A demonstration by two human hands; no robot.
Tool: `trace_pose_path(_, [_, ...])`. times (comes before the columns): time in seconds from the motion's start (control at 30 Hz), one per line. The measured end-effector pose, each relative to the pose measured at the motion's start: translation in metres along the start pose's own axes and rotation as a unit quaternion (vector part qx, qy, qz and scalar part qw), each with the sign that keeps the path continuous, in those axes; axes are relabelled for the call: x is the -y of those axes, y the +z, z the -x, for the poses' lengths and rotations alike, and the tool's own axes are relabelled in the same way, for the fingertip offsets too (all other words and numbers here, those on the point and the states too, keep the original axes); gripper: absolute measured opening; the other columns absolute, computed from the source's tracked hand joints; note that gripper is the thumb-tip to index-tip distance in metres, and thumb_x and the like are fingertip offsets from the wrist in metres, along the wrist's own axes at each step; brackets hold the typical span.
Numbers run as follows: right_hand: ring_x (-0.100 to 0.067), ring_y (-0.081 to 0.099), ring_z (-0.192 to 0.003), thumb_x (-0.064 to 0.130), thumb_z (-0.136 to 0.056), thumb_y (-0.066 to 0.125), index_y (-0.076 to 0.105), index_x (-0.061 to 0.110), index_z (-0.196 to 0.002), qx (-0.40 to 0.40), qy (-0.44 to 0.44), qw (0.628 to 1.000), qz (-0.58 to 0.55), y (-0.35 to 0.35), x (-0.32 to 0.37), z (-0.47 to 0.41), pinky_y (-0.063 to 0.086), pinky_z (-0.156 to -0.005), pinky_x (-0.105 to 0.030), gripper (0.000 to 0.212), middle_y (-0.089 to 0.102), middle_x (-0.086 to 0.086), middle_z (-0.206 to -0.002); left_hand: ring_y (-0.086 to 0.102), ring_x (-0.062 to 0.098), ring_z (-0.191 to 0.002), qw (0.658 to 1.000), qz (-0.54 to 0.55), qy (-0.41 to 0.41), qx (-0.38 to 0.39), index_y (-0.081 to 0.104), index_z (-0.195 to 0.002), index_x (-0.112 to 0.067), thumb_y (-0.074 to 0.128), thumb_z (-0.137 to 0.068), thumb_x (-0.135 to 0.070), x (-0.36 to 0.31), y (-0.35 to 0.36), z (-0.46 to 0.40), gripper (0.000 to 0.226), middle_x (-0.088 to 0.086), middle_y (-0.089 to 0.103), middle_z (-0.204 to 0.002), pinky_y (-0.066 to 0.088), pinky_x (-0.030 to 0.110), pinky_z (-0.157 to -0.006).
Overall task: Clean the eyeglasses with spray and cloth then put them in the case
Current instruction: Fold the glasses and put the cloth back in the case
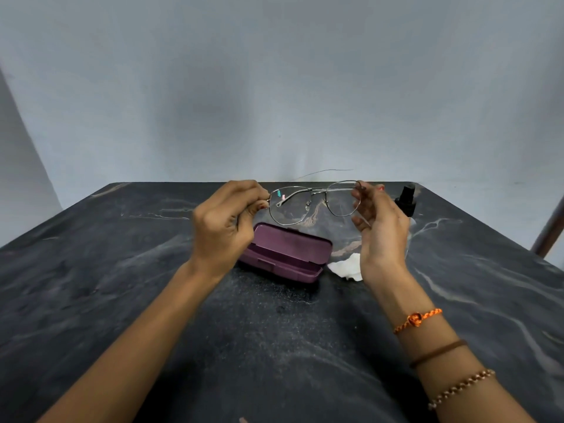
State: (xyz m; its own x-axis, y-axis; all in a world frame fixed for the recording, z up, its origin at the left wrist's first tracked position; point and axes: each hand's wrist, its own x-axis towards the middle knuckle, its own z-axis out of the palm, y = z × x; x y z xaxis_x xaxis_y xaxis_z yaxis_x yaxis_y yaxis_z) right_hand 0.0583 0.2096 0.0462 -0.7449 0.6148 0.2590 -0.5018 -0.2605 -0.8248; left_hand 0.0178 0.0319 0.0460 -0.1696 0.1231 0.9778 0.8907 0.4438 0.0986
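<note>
I hold thin metal-framed eyeglasses (308, 204) up above the table, lenses facing me. My left hand (225, 222) pinches the frame's left end. My right hand (378, 228) pinches the right end with thumb and forefinger, the other fingers spread. Below the glasses a purple case (293, 254) lies open on the table. A crumpled white cloth (346, 267) lies just right of the case, partly hidden behind my right wrist. A black-capped spray bottle (407, 198) stands behind my right hand, its lower part hidden.
The dark marbled table (122, 285) runs back to a plain grey wall. A metal pole (549, 230) leans at the table's right edge. My right forearm carries several bracelets (427, 320).
</note>
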Motion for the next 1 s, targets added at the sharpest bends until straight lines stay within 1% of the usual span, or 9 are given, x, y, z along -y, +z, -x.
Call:
trace_pose_path(0.17, [-0.001,0.057,-0.067,0.019,-0.091,0.051,0.065,0.021,-0.076,-0.007,0.036,0.999,-0.04,-0.001,-0.001,-0.001,0.043,-0.055,-0.011,0.021,0.068,0.013,-0.059,0.058,0.015,-0.075,1.0,0.004,0.002,0.008,0.068,-0.076,0.009,0.064,-0.07,0.017,0.001,0.001,0.0,0.011,0.022,0.068,-0.076,0.048,0.008,-0.074])
trace_pose_path(0.23, [-0.001,0.057,-0.066,0.019,-0.09,0.052,0.064,0.02,-0.075,-0.004,0.043,0.998,-0.049,-0.002,-0.002,-0.002,0.043,-0.055,-0.012,0.02,0.068,0.014,-0.055,0.058,0.015,-0.076,1.0,0.008,-0.003,0.012,0.068,-0.077,0.009,0.064,-0.07,0.016,0.002,0.001,0.001,0.01,0.022,0.068,-0.076,0.048,0.007,-0.074])
trace_pose_path(0.4, [0.002,0.058,-0.058,0.022,-0.088,0.055,0.065,0.019,-0.075,0.022,0.045,0.997,-0.055,-0.004,-0.004,-0.002,0.045,-0.056,-0.013,0.017,0.069,0.013,-0.056,0.059,0.011,-0.076,0.999,0.039,-0.036,0.01,0.068,-0.078,0.008,0.064,-0.07,0.015,0.004,0.001,0.001,0.011,0.012,0.064,-0.081,0.049,0.007,-0.072])
trace_pose_path(0.57, [0.002,0.059,-0.059,0.022,-0.088,0.055,0.065,0.019,-0.074,0.039,0.029,0.998,-0.042,-0.004,-0.008,-0.003,0.046,-0.054,-0.011,0.018,0.069,0.012,-0.057,0.059,-0.01,-0.08,0.985,0.116,-0.128,-0.015,0.062,-0.094,0.001,0.064,-0.072,0.01,0.007,0.001,-0.001,0.024,0.008,0.061,-0.088,0.05,0.008,-0.072])
trace_pose_path(0.8, [0.001,0.059,-0.063,0.022,-0.088,0.055,0.065,0.02,-0.074,0.047,0.026,0.998,-0.026,-0.004,-0.011,-0.004,0.046,-0.056,-0.012,0.018,0.069,0.012,-0.059,0.061,-0.006,-0.08,0.973,0.161,-0.164,-0.031,0.061,-0.096,-0.001,0.064,-0.072,0.011,0.009,0.002,-0.001,0.027,0.005,0.063,-0.086,0.05,0.009,-0.072])
trace_pose_path(0.87, [0.001,0.059,-0.065,0.022,-0.088,0.055,0.066,0.021,-0.073,0.049,0.025,0.998,-0.019,-0.004,-0.011,-0.003,0.045,-0.057,-0.012,0.018,0.07,0.012,-0.059,0.063,0.0,-0.079,0.954,0.213,-0.206,-0.052,0.063,-0.094,-0.001,0.065,-0.071,0.01,0.007,0.004,-0.001,0.026,-0.004,0.068,-0.077,0.051,0.011,-0.072])
trace_pose_path(0.9, [0.001,0.059,-0.066,0.023,-0.088,0.056,0.066,0.021,-0.073,0.049,0.025,0.998,-0.015,-0.004,-0.012,-0.003,0.045,-0.058,-0.013,0.018,0.07,0.013,-0.06,0.064,0.006,-0.078,0.932,0.259,-0.244,-0.069,0.066,-0.089,-0.002,0.066,-0.07,0.007,0.005,0.005,-0.001,0.021,-0.011,0.069,-0.074,0.052,0.014,-0.072])
trace_pose_path(0.93, [0.0,0.059,-0.067,0.023,-0.088,0.056,0.066,0.021,-0.073,0.048,0.025,0.998,-0.012,-0.004,-0.012,-0.002,0.045,-0.059,-0.013,0.018,0.07,0.013,-0.06,0.066,0.011,-0.076,0.901,0.315,-0.287,-0.085,0.069,-0.081,-0.004,0.067,-0.067,0.002,0.003,0.007,0.0,0.015,-0.012,0.071,-0.07,0.055,0.018,-0.072])
trace_pose_path(1.0, [0.001,0.059,-0.067,0.022,-0.087,0.056,0.066,0.021,-0.072,0.042,0.027,0.999,-0.011,-0.003,-0.012,-0.001,0.044,-0.058,-0.013,0.018,0.07,0.013,-0.06,0.068,0.013,-0.073,0.836,0.406,-0.352,-0.109,0.072,-0.071,-0.012,0.067,-0.062,-0.004,-0.001,0.009,0.0,0.013,-0.008,0.073,-0.067,0.057,0.023,-0.073])
